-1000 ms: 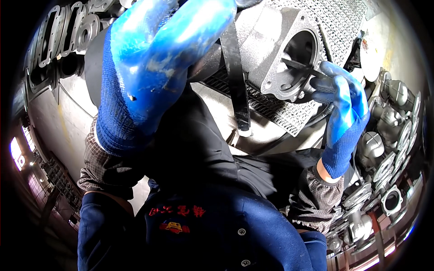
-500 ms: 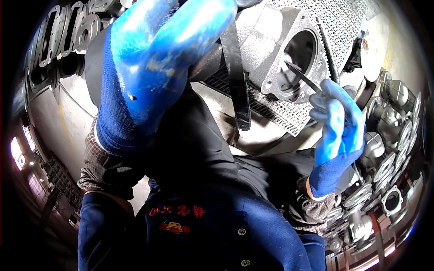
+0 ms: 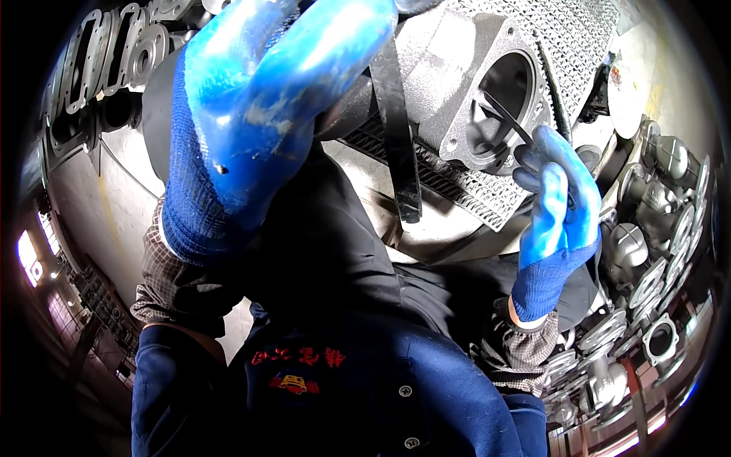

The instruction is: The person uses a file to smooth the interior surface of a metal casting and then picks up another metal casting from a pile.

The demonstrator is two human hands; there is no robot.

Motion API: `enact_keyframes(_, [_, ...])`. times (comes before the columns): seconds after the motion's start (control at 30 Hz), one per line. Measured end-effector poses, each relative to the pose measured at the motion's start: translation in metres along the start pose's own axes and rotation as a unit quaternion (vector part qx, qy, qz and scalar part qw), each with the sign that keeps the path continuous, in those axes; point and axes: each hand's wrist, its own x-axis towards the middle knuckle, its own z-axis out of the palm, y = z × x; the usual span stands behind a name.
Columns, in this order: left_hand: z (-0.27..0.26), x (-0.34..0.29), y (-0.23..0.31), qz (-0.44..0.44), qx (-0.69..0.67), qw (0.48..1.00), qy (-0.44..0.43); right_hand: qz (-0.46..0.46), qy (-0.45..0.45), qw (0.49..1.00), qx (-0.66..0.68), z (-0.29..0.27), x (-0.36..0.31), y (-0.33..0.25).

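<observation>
In a blue coated glove, my right hand point(image 3: 560, 202) pinches a thin dark metal rod point(image 3: 509, 116). The rod's tip reaches into the round opening of a grey metal casting point(image 3: 442, 99) with a flat flange. My left hand point(image 3: 255, 114), gloved the same way, is at the upper left, close to the casting's left side. Its fingertips run out at the top edge, so its hold is hidden. A dark flat bar point(image 3: 397, 145) stands in front of the casting, between my hands.
Under the casting lies a perforated metal mesh plate point(image 3: 571, 34). Several grey castings point(image 3: 647, 198) are stacked along the right. More flanged castings point(image 3: 145, 53) stand at the upper left. My dark trousers point(image 3: 327, 221) are just below the work.
My right hand has moved slightly left, carrying the rod, whose tip has shifted a little upward in the opening. My left hand and the casting look nearly unmoved.
</observation>
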Motion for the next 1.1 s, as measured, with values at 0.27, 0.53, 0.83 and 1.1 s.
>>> enact_keyframes(0.27, [0.000,0.001,0.001,0.005,0.022,1.000,-0.001,0.056,0.020,0.996,-0.068,0.006,0.000,-0.006])
enact_keyframes(0.53, [-0.001,0.001,0.002,0.006,0.034,0.999,-0.003,0.021,0.022,0.997,-0.075,0.005,0.003,-0.014])
enact_keyframes(0.83, [0.002,0.003,0.006,0.014,0.043,0.999,-0.007,-0.033,0.012,0.992,-0.120,0.008,0.003,-0.005])
enact_keyframes(1.1, [0.000,0.004,0.005,0.016,0.046,0.999,-0.008,-0.016,0.042,0.993,-0.106,0.013,0.002,-0.004])
